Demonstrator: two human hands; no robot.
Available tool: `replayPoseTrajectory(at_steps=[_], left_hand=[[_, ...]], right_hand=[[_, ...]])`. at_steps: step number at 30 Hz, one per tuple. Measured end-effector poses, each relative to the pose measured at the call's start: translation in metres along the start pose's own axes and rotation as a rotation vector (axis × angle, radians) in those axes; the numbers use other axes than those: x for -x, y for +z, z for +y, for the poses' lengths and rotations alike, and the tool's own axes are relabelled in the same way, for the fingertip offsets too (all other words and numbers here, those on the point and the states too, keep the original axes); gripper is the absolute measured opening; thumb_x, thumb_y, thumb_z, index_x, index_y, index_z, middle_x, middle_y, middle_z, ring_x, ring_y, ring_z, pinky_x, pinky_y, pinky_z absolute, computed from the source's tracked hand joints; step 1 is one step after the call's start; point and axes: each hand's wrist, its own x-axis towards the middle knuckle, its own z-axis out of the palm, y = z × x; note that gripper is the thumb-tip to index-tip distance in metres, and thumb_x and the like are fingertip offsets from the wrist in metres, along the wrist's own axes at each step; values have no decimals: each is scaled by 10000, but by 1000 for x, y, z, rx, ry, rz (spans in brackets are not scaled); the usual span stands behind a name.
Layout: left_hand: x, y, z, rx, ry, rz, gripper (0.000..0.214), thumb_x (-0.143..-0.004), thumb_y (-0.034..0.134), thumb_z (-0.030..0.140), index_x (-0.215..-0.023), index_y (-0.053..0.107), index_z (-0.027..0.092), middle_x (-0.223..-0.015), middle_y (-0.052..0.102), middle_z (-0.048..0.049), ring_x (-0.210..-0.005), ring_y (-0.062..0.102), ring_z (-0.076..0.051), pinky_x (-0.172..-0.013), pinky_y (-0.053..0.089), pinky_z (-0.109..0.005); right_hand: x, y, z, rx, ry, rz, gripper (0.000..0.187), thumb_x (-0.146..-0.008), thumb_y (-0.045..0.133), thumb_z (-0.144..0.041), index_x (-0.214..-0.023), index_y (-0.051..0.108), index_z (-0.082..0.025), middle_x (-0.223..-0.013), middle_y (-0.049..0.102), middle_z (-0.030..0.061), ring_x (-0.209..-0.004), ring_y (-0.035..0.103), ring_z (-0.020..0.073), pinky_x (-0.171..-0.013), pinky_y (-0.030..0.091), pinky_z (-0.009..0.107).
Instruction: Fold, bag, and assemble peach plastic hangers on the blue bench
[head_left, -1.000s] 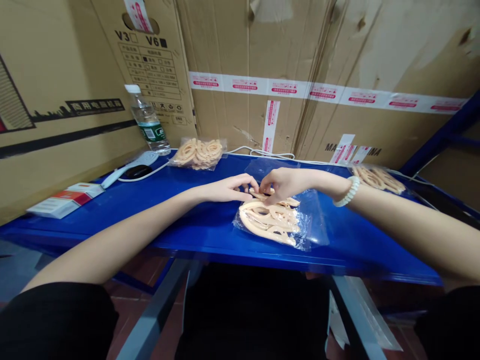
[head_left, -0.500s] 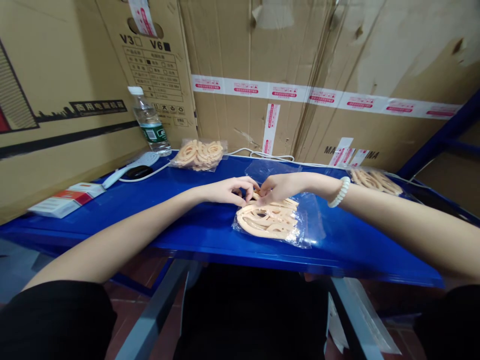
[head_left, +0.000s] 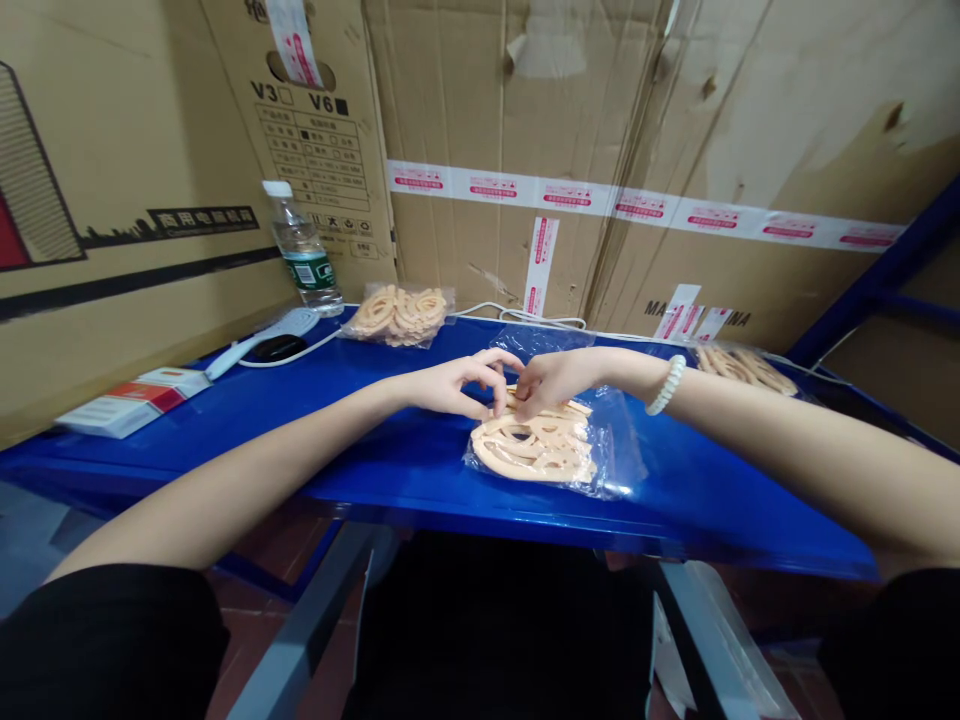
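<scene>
A clear plastic bag [head_left: 600, 455] holding several peach-coloured flat plastic parts [head_left: 536, 450] lies on the blue table [head_left: 390, 450] in front of me. My left hand [head_left: 457, 385] and my right hand [head_left: 551, 380] meet at the bag's far edge. The fingers of both are curled in a pinch at the bag's opening and touch the parts there. A white bead bracelet [head_left: 665, 385] sits on my right wrist.
A second bag of peach parts [head_left: 397, 312] lies at the back, a third bag [head_left: 739, 368] at the far right. A water bottle [head_left: 301, 250], a white handheld device [head_left: 259, 338] with a cable, and a red-white box [head_left: 131, 398] stand on the left. Cardboard boxes [head_left: 525, 150] wall the table.
The bag with the parts has been drawn a little together and closer to my hands. My fingers have closed tighter at its far edge. The view has tilted slightly.
</scene>
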Motion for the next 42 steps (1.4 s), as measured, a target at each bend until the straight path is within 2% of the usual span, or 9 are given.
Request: replayPoseTrajectory(at_steps=[4,9,14,18,21,24,32,38,42], left_hand=[[-1,0,4,11,5,25,79,-847,751,274,-851,768,197,-1416,537,-118,-1244,577,-271,-1102,482,-461],[-3,1,-4,88,-59,152,134,-823,722,298,-875,749,177,-1288,623,-119,-1067,642,-224,-910,554,-377],[-3,2,-21,68,-381,274,233,-784,668,354,-920,699,167,-923,730,-56,-801,658,-181,-750,530,-305],[-3,2,-16,-31,-580,146,307,-790,615,436,-881,723,163,-853,750,-44,-828,669,-200,-759,489,-277],[-6,3,-4,-47,-572,20,354,-824,563,472,-827,742,166,-863,756,-34,-859,658,-196,-774,457,-258],[-8,5,5,-12,-589,-4,405,-826,559,520,-846,750,163,-882,755,-28,-871,649,-203,-767,446,-256],[-9,14,2,43,-617,48,364,-736,642,475,-847,751,146,-799,722,-24,-754,609,-174,-681,421,-249],[-13,20,0,56,-624,138,270,-709,605,371,-791,735,149,-765,718,-15,-776,633,-194,-708,438,-259],[-16,24,-2,98,-632,228,186,-707,605,329,-719,689,163,-724,698,-8,-745,626,-188,-698,436,-264]], right_hand=[[1,4,-14,155,20,48,389,-709,800,-503,-817,685,-147,-777,595,20,-722,547,173,-641,442,324],[-7,18,-21,368,56,118,346,-711,781,-456,-825,715,-136,-732,609,34,-686,574,195,-607,411,332],[-12,26,-18,432,98,163,389,-699,779,-420,-900,767,-87,-786,694,100,-697,635,224,-570,409,317],[-9,29,-18,478,133,225,399,-716,761,-351,-995,782,-67,-874,744,148,-752,682,254,-545,403,301],[-6,33,-19,514,205,287,378,-723,720,-266,-1041,787,-72,-886,756,160,-747,701,264,-536,394,298],[-4,32,-16,492,207,298,358,-729,712,-241,-1040,791,-82,-880,761,155,-731,700,251,-533,393,290],[-7,29,-2,486,149,320,341,-720,736,-308,-968,794,-80,-799,734,128,-632,616,199,-518,355,302],[2,18,16,449,93,502,193,-718,721,-294,-796,724,-117,-668,630,54,-569,507,150,-527,319,305],[23,2,40,338,-32,695,94,-727,663,-223,-733,610,-146,-725,597,42,-635,510,144,-594,364,298]])
